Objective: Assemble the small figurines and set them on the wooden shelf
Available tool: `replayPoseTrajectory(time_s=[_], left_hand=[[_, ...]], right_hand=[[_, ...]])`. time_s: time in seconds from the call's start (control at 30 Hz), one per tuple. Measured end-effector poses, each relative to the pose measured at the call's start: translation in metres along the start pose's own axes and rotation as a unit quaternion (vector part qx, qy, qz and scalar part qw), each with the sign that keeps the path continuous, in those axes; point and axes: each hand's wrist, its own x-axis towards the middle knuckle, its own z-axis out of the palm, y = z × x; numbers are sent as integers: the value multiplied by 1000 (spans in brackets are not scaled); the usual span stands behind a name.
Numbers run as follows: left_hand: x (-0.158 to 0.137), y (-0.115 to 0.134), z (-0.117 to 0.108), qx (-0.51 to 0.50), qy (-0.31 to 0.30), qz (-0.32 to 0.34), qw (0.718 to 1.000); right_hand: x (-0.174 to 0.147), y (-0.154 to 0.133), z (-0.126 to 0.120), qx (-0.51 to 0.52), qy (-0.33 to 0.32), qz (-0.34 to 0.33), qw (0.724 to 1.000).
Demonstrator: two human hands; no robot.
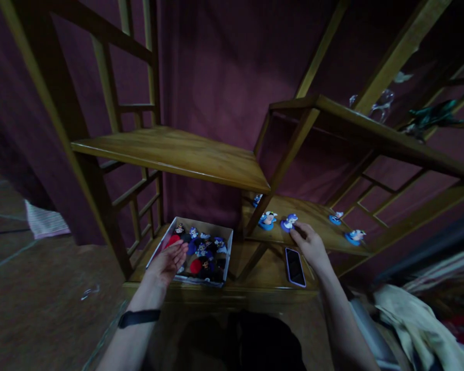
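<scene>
My right hand is at a small purple-and-white figurine on a round purple base, thumb and fingers closed at its edge. The figurine stands upright on the lower right shelf. Over the left part of a shallow cardboard box is my left hand, its fingers stretched out and nothing visible in them. Inside the box lie several small figurines in blue, white, black and red. A similar figurine on a blue base stands just left of the purple one.
Two more figurines, a rear one and a front one, stand farther right; another is partly behind a post. A phone lies below my right hand. A wooden shelf board overhangs the box. Glassy ornaments sit on the upper shelf.
</scene>
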Motion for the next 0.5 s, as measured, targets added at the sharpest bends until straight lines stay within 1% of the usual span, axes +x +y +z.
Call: replayPoseTrajectory(time_s=[0.1,0.27,0.5], left_hand=[[4,-1,-1,7,0,2,1000],[6,-1,-2,12,-3,3,1000],[-2,4,0,-4,1,5,1000]], right_hand=[[-2,-5,1,-5,-3,9,1000],[-6,-10,3,-30,40,6,999],[-13,-13,6,-70,75,23,994]])
